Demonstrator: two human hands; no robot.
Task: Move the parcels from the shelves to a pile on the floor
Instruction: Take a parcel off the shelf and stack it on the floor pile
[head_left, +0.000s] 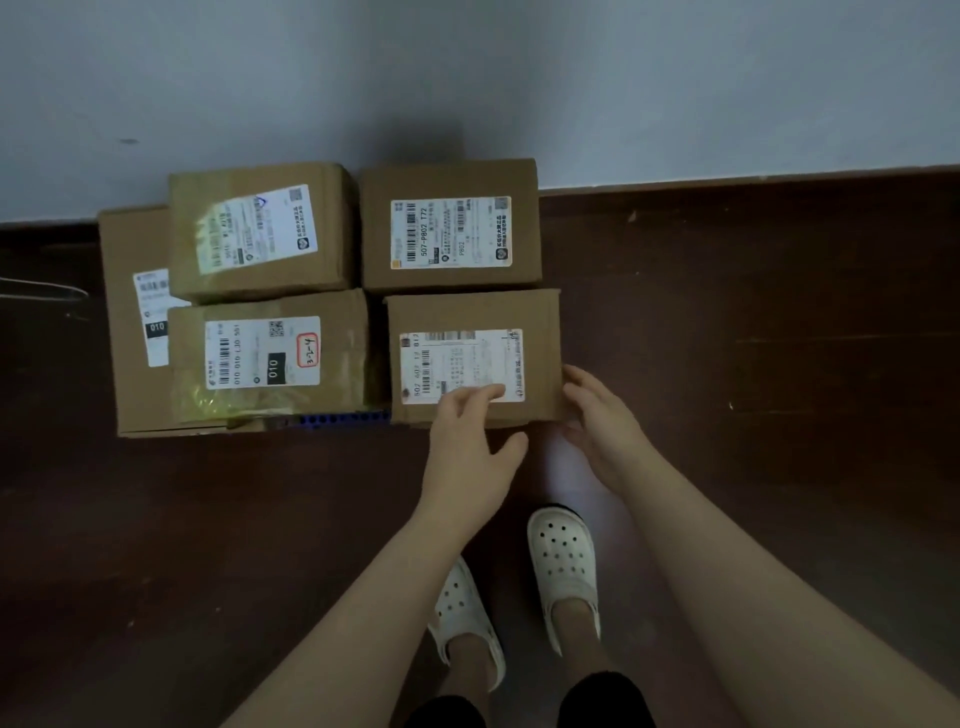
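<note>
Several brown cardboard parcels with white labels sit in a pile on the dark floor against the wall. The front right parcel (470, 317) is nearest to me. My left hand (467, 441) lies at its front edge, fingers resting on its top label, thumb spread. My right hand (597, 415) touches its front right corner with loosely bent fingers. Behind it sits the back right parcel (449, 182). To the left are the front left parcel (332, 322) and the back left parcel (260, 179), both on a larger flat parcel (130, 249).
A grey wall (467, 78) rises right behind the pile. A blue perforated strip (343, 418) shows under the front left parcel. A thin wire (47, 288) lies at the far left. My feet in white clogs (561, 556) stand just in front of the pile on the dark wooden floor (753, 364).
</note>
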